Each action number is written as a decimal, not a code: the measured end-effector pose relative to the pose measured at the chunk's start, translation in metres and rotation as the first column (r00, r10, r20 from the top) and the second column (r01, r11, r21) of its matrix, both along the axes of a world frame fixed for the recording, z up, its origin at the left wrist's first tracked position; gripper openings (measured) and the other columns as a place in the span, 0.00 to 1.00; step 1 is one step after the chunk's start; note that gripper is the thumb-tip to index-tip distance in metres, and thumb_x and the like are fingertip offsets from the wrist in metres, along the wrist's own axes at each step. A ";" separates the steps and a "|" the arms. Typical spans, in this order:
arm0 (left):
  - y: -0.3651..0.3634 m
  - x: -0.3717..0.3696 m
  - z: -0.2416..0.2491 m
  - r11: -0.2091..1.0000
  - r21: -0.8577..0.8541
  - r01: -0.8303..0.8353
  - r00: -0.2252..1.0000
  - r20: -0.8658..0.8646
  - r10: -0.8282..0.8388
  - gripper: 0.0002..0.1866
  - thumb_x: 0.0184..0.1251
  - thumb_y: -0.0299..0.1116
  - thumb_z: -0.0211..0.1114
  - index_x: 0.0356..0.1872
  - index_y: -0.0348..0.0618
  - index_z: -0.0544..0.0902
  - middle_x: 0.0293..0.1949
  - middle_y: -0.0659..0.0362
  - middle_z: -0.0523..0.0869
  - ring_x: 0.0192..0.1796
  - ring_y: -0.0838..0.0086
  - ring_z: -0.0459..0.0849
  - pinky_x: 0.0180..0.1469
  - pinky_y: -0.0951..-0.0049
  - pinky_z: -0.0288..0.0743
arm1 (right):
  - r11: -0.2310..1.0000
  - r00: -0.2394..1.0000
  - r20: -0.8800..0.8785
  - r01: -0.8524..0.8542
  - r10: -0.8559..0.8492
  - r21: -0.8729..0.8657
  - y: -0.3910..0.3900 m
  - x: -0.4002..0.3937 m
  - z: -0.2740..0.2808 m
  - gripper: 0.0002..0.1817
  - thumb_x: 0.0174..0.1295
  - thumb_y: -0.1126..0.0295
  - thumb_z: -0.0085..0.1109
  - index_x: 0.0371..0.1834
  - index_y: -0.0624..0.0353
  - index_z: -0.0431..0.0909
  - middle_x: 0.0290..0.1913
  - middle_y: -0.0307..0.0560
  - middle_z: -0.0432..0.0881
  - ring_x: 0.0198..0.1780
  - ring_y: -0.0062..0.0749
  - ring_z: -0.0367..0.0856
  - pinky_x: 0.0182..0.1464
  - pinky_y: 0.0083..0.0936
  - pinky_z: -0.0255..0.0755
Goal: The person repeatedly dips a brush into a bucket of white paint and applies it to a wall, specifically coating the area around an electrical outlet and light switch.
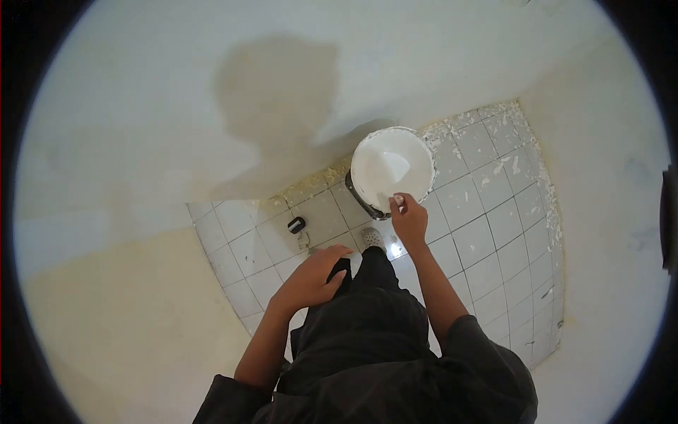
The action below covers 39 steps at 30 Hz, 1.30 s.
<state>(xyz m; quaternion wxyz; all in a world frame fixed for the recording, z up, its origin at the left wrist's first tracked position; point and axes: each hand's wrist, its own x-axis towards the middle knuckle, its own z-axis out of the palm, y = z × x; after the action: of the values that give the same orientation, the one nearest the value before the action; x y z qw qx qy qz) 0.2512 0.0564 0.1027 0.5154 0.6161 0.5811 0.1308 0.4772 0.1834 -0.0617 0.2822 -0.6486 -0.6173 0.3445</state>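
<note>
A bucket (429,157) with a white-smeared rim stands on the tiled floor ahead of me, white material (374,159) inside it. At its near rim, my right hand (409,222) is closed in a pinch on a pale, flat, blade-like tool (383,203). The tool's lower part reaches inside the rim; its grip is mostly hidden by my fingers. My left hand (318,274) hangs in front of my left thigh, holding nothing, its fingers stretched out and the thumb apart.
A small black object (296,225) lies on the tiles (470,244) left of the bucket. White flakes (505,166) litter the floor along the walls. Patchy pale walls (162,141) enclose this corner. My foot in a grey clog (373,238) is just below the bucket.
</note>
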 end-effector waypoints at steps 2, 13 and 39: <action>0.006 0.011 -0.009 1.000 0.007 0.001 1.000 -0.002 -0.001 0.25 0.75 0.30 0.63 0.71 0.41 0.74 0.71 0.44 0.78 0.75 0.49 0.74 0.80 0.55 0.64 | 1.000 1.000 0.018 0.024 -0.023 -0.012 0.019 0.008 -0.030 0.12 0.67 0.61 0.70 0.46 0.56 0.88 0.34 0.51 0.91 0.30 0.44 0.89 0.38 0.38 0.81; 0.030 0.059 -0.034 0.998 -0.024 -0.056 0.997 0.046 0.057 0.26 0.74 0.29 0.62 0.72 0.42 0.73 0.71 0.44 0.78 0.73 0.48 0.76 0.77 0.55 0.67 | 0.999 0.991 0.128 0.039 -0.040 0.008 0.113 0.003 -0.168 0.13 0.67 0.63 0.67 0.45 0.60 0.90 0.36 0.54 0.92 0.37 0.46 0.92 0.46 0.40 0.84; 0.049 0.073 -0.051 0.991 -0.038 -0.130 0.991 0.035 0.131 0.26 0.75 0.30 0.63 0.73 0.42 0.73 0.71 0.44 0.78 0.74 0.48 0.76 0.77 0.54 0.67 | 0.780 0.909 -0.168 0.220 -0.382 -0.586 0.131 -0.025 -0.225 0.16 0.68 0.71 0.57 0.54 0.68 0.85 0.33 0.53 0.89 0.23 0.36 0.89 0.21 0.31 0.86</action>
<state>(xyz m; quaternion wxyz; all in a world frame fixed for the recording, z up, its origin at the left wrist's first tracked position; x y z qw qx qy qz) 0.3244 0.1057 0.0513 0.5274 0.5650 0.6127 0.1651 0.4518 0.3144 -0.2865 0.2176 -0.7381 -0.3319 0.5456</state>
